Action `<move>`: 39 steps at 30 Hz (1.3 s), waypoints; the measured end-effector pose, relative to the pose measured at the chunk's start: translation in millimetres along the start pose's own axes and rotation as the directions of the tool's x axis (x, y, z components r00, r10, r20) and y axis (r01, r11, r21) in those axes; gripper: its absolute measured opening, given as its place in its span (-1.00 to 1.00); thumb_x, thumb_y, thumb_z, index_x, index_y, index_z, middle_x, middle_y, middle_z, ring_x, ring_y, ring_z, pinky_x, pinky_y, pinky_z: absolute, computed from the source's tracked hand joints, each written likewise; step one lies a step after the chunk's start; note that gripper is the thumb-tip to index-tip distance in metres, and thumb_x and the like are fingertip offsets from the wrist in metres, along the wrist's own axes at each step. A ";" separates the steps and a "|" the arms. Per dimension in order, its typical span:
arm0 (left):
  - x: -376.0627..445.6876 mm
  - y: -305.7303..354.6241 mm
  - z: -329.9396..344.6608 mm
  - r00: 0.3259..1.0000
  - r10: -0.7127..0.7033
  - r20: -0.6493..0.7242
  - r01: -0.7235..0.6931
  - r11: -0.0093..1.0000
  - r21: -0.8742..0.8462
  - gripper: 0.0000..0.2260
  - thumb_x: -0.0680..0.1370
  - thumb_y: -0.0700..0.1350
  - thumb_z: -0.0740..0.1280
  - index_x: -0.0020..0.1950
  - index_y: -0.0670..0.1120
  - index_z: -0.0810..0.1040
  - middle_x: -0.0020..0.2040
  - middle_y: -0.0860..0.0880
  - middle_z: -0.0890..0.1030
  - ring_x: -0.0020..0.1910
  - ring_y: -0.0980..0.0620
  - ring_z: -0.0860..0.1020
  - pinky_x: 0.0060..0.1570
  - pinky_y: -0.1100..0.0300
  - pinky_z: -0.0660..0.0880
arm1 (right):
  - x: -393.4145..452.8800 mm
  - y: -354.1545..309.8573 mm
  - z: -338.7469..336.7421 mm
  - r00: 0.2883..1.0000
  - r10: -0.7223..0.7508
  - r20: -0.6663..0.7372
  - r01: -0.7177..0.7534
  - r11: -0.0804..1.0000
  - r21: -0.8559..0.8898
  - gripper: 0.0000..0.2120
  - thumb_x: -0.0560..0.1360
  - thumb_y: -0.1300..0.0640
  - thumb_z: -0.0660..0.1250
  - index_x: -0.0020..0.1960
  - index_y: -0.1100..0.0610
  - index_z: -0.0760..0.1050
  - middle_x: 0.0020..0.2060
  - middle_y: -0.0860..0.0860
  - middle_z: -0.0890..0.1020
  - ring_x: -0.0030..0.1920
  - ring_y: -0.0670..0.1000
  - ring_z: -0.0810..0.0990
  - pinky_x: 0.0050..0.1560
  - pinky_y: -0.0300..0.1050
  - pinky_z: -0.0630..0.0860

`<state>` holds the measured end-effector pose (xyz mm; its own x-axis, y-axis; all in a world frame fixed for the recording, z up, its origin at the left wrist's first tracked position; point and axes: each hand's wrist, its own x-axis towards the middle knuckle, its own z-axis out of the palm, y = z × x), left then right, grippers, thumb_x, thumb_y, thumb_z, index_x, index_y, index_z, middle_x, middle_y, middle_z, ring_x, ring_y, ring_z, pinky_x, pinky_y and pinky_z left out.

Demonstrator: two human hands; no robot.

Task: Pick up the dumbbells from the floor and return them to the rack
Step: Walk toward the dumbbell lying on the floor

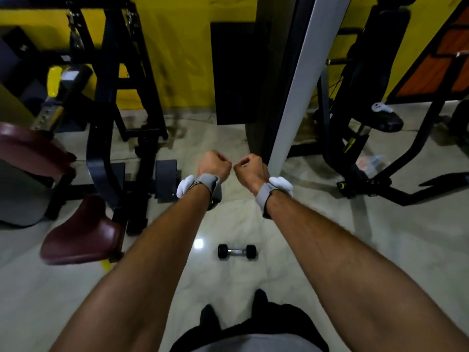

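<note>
Dumbbell (237, 251) on floor: small, rigid, likely dense. Take it by the bare metal bar. Your left hand (214, 165) and right hand (251, 168): fists curled, empty.

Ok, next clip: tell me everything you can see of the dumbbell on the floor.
The dumbbell is small, with two dark, seemingly rubber-coated heads joined by a short shiny metal handle. It lies on its side on the pale glossy floor, handle running left to right across the view, just ahead of the person's feet and between the two outstretched forearms. Nothing touches it but the floor: the left hand and right hand are both held up as empty fists, well clear of it. A light reflection sits just to its left.
</note>
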<state>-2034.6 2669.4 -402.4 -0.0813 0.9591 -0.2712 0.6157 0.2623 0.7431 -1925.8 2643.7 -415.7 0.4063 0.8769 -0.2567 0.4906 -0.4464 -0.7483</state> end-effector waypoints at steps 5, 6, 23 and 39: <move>8.3 -23.1 41.7 0.994 -0.099 0.056 0.092 0.990 0.109 -0.96 0.51 -0.13 0.37 -0.07 -0.04 0.62 0.00 -0.11 0.68 0.04 -0.13 0.63 0.06 0.10 0.58 | 16.1 45.7 11.1 0.996 0.003 0.091 0.008 0.993 -0.120 -0.84 0.50 0.06 0.35 0.05 0.06 0.58 0.02 0.06 0.68 0.04 0.16 0.62 -0.11 -0.18 0.38; 10.4 -24.5 49.8 0.991 -0.114 0.065 0.104 0.985 0.135 -0.95 0.51 -0.14 0.37 -0.07 -0.06 0.62 0.00 -0.11 0.68 0.04 -0.14 0.63 0.02 0.13 0.57 | 21.0 52.3 13.2 0.994 0.002 0.111 0.013 0.991 -0.135 -0.84 0.50 0.05 0.36 0.06 0.06 0.58 0.03 0.05 0.68 0.03 0.15 0.62 -0.11 -0.18 0.39; 73.6 -205.2 220.8 0.946 -0.080 0.313 -0.137 0.780 0.611 -0.73 0.53 -0.19 0.28 0.22 -0.11 0.54 0.23 -0.19 0.57 0.16 -0.23 0.57 0.12 -0.01 0.54 | 91.6 310.0 145.4 0.932 0.147 0.330 -0.021 0.934 -0.356 -0.79 0.51 0.04 0.30 0.13 0.02 0.50 0.04 0.04 0.62 0.00 0.13 0.61 -0.13 -0.16 0.39; 135.9 -413.8 389.0 0.868 -0.159 0.471 -0.207 0.746 0.633 -0.57 0.39 -0.21 0.45 0.24 -0.16 0.50 0.23 -0.24 0.55 0.21 -0.23 0.54 0.12 -0.03 0.50 | 160.2 504.4 313.3 0.892 0.207 0.402 0.028 0.862 -0.507 -0.78 0.47 0.08 0.31 0.11 0.07 0.50 0.07 0.07 0.61 0.07 0.16 0.59 -0.04 -0.12 0.44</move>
<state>-1995.5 2649.7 -984.7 0.2005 0.7400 -0.6420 0.9723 -0.0701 0.2228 -1854.7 2614.8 -1025.9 0.1542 0.7613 -0.6298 0.8249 -0.4501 -0.3421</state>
